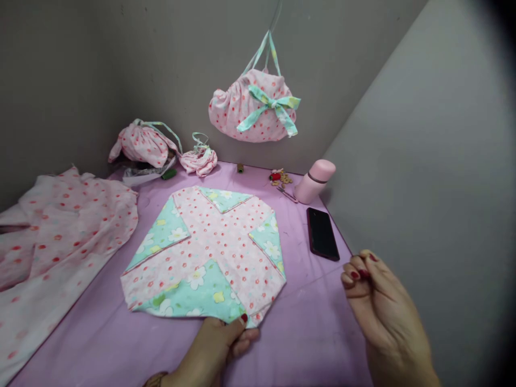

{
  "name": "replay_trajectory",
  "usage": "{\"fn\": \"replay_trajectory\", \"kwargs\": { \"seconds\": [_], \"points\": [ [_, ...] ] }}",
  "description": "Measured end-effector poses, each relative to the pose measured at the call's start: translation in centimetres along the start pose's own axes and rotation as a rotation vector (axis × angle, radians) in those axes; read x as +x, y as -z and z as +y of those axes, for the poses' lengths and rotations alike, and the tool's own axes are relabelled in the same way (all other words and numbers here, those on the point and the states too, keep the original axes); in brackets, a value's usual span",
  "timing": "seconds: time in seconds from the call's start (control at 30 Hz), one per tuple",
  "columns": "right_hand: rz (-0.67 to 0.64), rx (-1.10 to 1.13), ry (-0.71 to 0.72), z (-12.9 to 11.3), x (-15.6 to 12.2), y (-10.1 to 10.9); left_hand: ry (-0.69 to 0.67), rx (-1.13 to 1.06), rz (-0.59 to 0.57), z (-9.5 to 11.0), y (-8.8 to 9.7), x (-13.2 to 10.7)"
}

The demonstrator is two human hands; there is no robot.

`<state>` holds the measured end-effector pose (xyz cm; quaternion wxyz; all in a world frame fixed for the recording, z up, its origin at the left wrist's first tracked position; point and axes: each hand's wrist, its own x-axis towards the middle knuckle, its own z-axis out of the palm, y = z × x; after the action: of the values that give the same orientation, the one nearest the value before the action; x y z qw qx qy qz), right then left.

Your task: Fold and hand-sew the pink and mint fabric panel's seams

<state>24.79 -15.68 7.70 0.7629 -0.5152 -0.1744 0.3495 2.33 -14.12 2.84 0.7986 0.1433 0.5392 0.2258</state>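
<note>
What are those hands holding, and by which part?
The left hand grips the patterned cloth by its near edge, toward the right, thumb on top. The right hand seems to pinch a thin thread stretching toward the cloth; which part is unclear.

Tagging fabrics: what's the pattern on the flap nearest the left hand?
The flap: mint green with white flowers and yellow patches; best in head view.

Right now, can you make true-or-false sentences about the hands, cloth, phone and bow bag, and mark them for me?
The left hand holds the near edge of the patterned cloth. True.
The right hand lies flat on that cloth. False: it is raised apart from it, fingers pinched.
A thin thread stretches toward the right hand. True.
The phone lies on the patterned cloth. False: it lies to the right of it.
The bow bag is hanging up. True.
</note>
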Motion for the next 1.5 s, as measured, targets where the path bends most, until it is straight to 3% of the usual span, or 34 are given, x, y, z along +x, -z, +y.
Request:
{"fn": "replay_trajectory", "kwargs": {
  "seconds": [0.23,0.43,0.57,0.7,0.8,0.87,1.17,1.5],
  "points": [
    [0.217,0.044,0.492,-2.3,0.0,0.4,0.007,-0.013,0.026,0.1,-0.1,-0.1],
    [0.164,-0.061,0.607,-1.5,-0.1,0.0,0.006,-0.009,0.0,0.1,0.1,-0.1],
    [-0.049,-0.357,0.479,0.8,-0.7,0.1,0.039,-0.036,0.015,0.3,0.3,-0.5],
    [-0.522,-0.791,0.152,3.1,-2.9,-0.6,-0.003,-0.035,0.071,0.4,0.4,-0.5],
    [-0.809,-0.949,0.105,4.5,-4.6,-1.5,-0.029,-0.035,0.044,0.2,0.5,-0.3],
    [-0.918,-1.002,0.12,5.2,-5.3,-1.9,-0.027,-0.039,0.018,0.1,0.6,-0.1],
    [-1.007,-1.126,0.122,6.8,-5.7,-1.3,-0.017,-0.044,-0.02,0.0,0.7,0.3],
    [-0.995,-1.118,0.109,7.0,-5.7,-1.2,-0.013,-0.061,-0.043,-0.2,1.0,0.7]
  ]
}}
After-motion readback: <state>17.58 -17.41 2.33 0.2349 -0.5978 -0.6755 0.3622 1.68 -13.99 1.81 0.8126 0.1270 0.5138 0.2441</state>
